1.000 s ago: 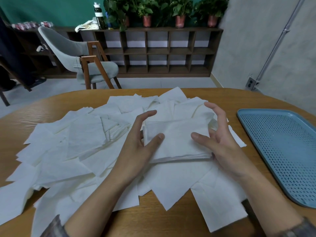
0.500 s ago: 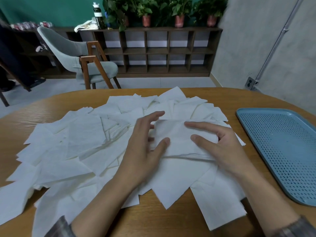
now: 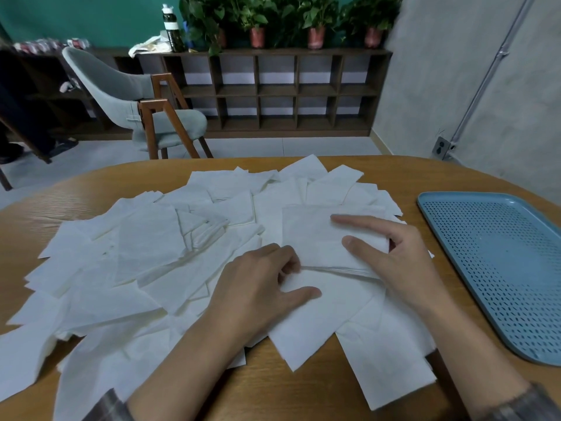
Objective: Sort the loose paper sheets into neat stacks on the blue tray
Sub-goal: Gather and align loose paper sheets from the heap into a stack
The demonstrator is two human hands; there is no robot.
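Pinching stack (image 3: pixel 318 238) left of blue tray (image 3: pixel 501 268) with right hand (image 3: pixel 400 262); cannot tell grip of left hand (image 3: pixel 258 284). Could fan apart if lifted loosely.

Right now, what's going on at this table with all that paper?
A person is squaring up a small stack of paper on top of the loose sheets spread over the wooden table. The right hand grips the stack's right side; the left hand has curled fingers at its left edge. The blue tray, to the right, holds no paper yet.

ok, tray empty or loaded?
Empty in view: the tray shows only bare perforated floor; the sheets lie on the table.
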